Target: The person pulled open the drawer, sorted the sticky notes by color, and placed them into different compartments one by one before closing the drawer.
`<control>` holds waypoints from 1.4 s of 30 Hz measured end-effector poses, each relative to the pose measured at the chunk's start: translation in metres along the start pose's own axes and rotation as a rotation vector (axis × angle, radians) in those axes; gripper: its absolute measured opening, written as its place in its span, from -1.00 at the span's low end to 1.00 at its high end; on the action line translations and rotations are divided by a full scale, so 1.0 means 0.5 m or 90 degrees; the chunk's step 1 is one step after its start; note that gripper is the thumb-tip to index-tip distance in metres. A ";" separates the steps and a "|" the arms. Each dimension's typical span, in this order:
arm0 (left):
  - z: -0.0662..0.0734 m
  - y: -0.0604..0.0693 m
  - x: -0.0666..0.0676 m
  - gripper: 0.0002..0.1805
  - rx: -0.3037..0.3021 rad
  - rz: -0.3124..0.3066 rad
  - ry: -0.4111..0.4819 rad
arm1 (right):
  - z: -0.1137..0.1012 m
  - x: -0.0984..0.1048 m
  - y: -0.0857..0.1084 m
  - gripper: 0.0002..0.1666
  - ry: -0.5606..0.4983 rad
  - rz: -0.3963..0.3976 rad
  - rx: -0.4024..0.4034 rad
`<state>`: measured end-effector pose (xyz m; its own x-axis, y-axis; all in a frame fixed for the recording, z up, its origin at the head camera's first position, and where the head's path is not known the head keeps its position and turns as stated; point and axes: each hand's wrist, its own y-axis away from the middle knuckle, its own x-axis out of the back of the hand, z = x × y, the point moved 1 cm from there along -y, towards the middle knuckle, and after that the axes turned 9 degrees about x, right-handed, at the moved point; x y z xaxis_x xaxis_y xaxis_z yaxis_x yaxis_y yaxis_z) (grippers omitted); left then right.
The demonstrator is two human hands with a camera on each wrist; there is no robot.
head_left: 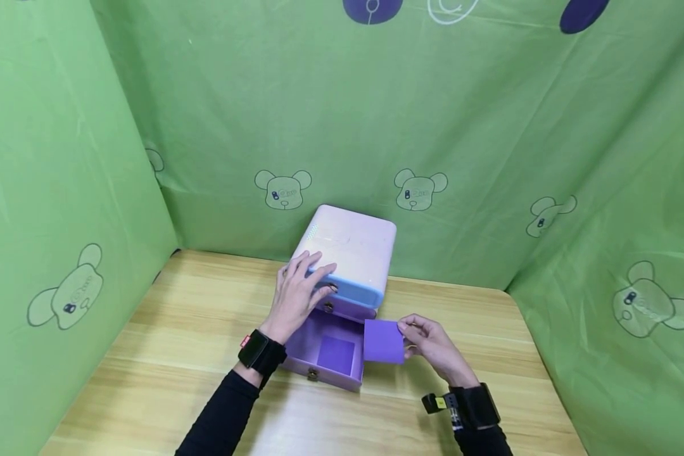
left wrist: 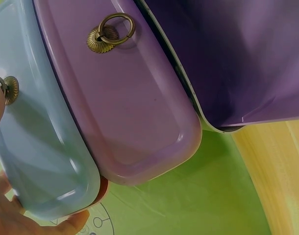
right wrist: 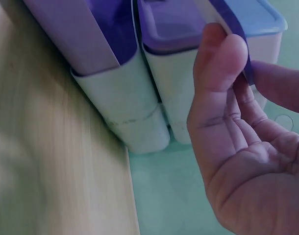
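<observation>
A small desktop drawer cabinet (head_left: 353, 244) stands against the green cloth, with a blue top drawer (left wrist: 51, 132), a purple middle drawer (left wrist: 125, 98) and a bottom drawer (head_left: 342, 377) pulled out. My left hand (head_left: 296, 294) rests on the cabinet's front left edge, fingers spread over the top. Its thumb touches the brass ring pull (left wrist: 11, 90) of the blue drawer. At the right of the open drawer, my right hand (head_left: 430, 345) pinches a purple paper square (head_left: 384, 342) by its right edge. Another purple square (head_left: 336, 354) lies inside the open drawer.
Wooden tabletop (head_left: 205, 316) extends around the cabinet on both sides. Green cloth walls (head_left: 348, 114) with bear drawings enclose the table at the back, left and right. Brass ring pulls also hang on the middle drawer and the open drawer.
</observation>
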<state>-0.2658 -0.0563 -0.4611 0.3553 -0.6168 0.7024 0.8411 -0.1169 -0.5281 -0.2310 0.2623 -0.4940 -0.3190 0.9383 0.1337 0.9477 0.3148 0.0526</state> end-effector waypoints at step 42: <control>0.000 -0.001 0.008 -0.44 0.010 -0.030 -0.012 | 0.004 -0.143 -0.044 -0.72 -0.094 -0.010 -0.032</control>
<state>-0.2649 -0.0586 -0.4576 0.3227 -0.5961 0.7352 0.8635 -0.1328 -0.4866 -0.2290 0.1887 -0.5069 -0.3264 0.9451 -0.0149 0.9396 0.3262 0.1040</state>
